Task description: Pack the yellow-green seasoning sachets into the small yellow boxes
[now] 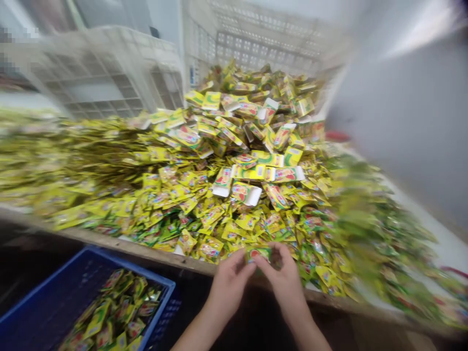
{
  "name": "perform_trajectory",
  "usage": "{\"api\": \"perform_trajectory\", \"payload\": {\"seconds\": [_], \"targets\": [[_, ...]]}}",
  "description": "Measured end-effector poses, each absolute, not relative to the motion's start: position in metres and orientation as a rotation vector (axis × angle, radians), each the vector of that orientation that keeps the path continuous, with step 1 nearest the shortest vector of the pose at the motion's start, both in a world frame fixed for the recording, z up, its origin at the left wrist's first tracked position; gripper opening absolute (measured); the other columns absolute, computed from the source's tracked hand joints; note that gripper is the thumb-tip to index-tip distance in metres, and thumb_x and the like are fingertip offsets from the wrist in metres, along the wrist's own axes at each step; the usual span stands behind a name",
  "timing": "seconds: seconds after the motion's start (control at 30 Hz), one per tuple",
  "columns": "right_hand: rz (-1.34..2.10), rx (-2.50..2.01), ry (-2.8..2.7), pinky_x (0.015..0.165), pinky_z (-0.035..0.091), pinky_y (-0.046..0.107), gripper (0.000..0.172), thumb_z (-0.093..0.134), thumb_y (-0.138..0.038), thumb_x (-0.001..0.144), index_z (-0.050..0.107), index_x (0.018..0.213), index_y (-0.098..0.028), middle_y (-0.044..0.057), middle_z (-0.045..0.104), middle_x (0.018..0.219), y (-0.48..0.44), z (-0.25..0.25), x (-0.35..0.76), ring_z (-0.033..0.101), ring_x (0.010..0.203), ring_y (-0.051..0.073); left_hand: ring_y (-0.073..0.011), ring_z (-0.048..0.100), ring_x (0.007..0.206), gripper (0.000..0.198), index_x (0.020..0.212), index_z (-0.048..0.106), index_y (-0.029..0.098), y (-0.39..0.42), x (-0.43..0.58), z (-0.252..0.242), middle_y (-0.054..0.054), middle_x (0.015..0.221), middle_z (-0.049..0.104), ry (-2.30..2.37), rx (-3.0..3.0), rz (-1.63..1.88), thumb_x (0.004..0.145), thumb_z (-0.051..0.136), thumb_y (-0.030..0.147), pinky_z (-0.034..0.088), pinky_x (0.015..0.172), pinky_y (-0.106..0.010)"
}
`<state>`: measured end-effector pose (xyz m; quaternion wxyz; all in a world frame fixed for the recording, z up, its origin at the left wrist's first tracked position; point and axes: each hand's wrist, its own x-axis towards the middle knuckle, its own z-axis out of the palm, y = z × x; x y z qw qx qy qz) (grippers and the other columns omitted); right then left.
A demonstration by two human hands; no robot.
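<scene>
A big heap of small yellow and green sachets (204, 195) covers a table. Both my hands meet at the table's near edge. My left hand (228, 282) and my right hand (283, 278) are closed in a pinch on the same green sachet (259, 253), held between their fingertips just above the front of the heap. Small yellow cartons (248, 192), some with open flaps, lie on top of the pile farther back.
A blue plastic crate (54, 297) holding several sachets sits below the table's wooden front edge (146, 248) at the lower left. White plastic crates (109, 73) stand behind the heap. A grey blurred surface (402, 117) fills the right side.
</scene>
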<state>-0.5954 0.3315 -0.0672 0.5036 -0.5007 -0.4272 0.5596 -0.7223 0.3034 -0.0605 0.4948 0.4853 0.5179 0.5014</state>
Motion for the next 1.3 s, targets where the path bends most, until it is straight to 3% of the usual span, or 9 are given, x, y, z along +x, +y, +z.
{"api": "perform_trajectory", "payload": {"seconds": [0.2,0.3,0.43,0.53,0.63,0.7,0.87,1.07,1.3], "targets": [[1.401,-1.307,-1.286,0.052,0.047,0.028,0.032,0.075,-0.046,0.074,0.069,0.076,-0.015,0.004,0.061,0.068,0.320,-0.083,-0.573,0.054,0.058,0.017,-0.0183,0.066,0.055,0.027,0.106,0.065,0.021,0.300,-0.762,-0.059,0.001,0.060,0.068,1.491,1.316,1.175,0.082,0.065,0.032,0.053,0.054,-0.027],[1.335,-1.370,-1.234,0.048,0.043,0.026,0.031,0.075,-0.047,0.074,0.071,0.079,-0.016,0.005,0.062,0.070,0.317,-0.093,-0.560,0.050,0.056,0.015,-0.0199,0.065,0.073,0.023,0.103,0.066,0.022,0.307,-0.820,-0.057,-0.004,0.080,0.070,1.819,1.405,1.295,0.084,0.061,0.034,0.051,0.068,-0.030],[1.355,-1.377,-1.070,0.043,0.035,0.023,0.032,0.075,-0.046,0.072,0.068,0.072,-0.015,0.001,0.057,0.061,0.317,-0.095,-0.564,0.044,0.050,0.012,-0.0200,0.061,0.070,0.024,0.100,0.063,0.019,0.333,-0.863,-0.032,-0.004,0.081,0.066,2.046,1.601,1.379,0.085,0.059,0.037,0.049,0.065,-0.031],[1.361,-1.345,-1.048,0.042,0.031,0.022,0.034,0.075,-0.047,0.069,0.066,0.068,-0.015,-0.002,0.049,0.052,0.317,-0.092,-0.581,0.040,0.046,0.011,-0.0226,0.062,0.092,0.020,0.104,0.065,0.023,0.368,-0.839,-0.003,-0.005,0.098,0.068,1.887,2.000,1.273,0.085,0.060,0.029,0.047,0.087,-0.035],[1.425,-1.275,-1.167,0.043,0.031,0.023,0.036,0.072,-0.050,0.072,0.066,0.071,-0.014,-0.003,0.049,0.054,0.315,-0.093,-0.591,0.040,0.046,0.010,-0.0266,0.051,0.118,0.053,0.122,0.060,0.029,0.413,-0.804,0.022,-0.005,0.121,0.063,1.642,2.355,1.062,0.072,0.067,0.010,0.036,0.105,-0.042],[1.459,-1.261,-1.193,0.042,0.032,0.023,0.038,0.072,-0.051,0.072,0.066,0.073,-0.015,-0.002,0.052,0.057,0.312,-0.093,-0.586,0.042,0.046,0.011,-0.0310,0.048,0.120,0.065,0.122,0.061,0.027,0.439,-0.790,0.033,-0.008,0.124,0.060,1.600,2.458,0.975,0.062,0.067,0.001,0.035,0.104,-0.047],[1.190,-1.305,-1.105,0.055,0.044,0.025,0.031,0.071,-0.046,0.077,0.067,0.083,-0.015,0.005,0.066,0.076,0.314,-0.058,-0.550,0.057,0.064,0.018,-0.0357,0.047,0.118,0.044,0.108,0.060,0.016,0.445,-0.772,0.045,-0.015,0.120,0.059,1.624,2.494,0.945,0.065,0.070,0.015,0.035,0.098,-0.050],[0.653,-1.136,-1.338,0.073,0.045,0.028,0.012,0.063,-0.031,0.088,0.066,0.089,-0.019,0.003,0.061,0.084,0.332,0.011,-0.538,0.056,0.080,0.018,-0.0167,0.058,0.061,0.026,0.095,0.054,0.024,0.363,-0.718,0.008,0.004,0.073,0.061,1.535,2.300,0.791,0.075,0.067,0.034,0.045,0.057,-0.026],[0.698,-1.271,-1.772,0.061,0.032,0.025,0.028,0.062,-0.019,0.084,0.046,0.062,-0.018,-0.004,0.044,0.070,0.338,-0.018,-0.540,0.044,0.067,0.012,-0.0233,0.066,0.086,0.040,0.111,0.051,0.022,0.314,-0.699,-0.066,-0.006,0.099,0.067,1.739,1.927,0.931,0.075,0.066,0.029,0.052,0.076,-0.034]]}}
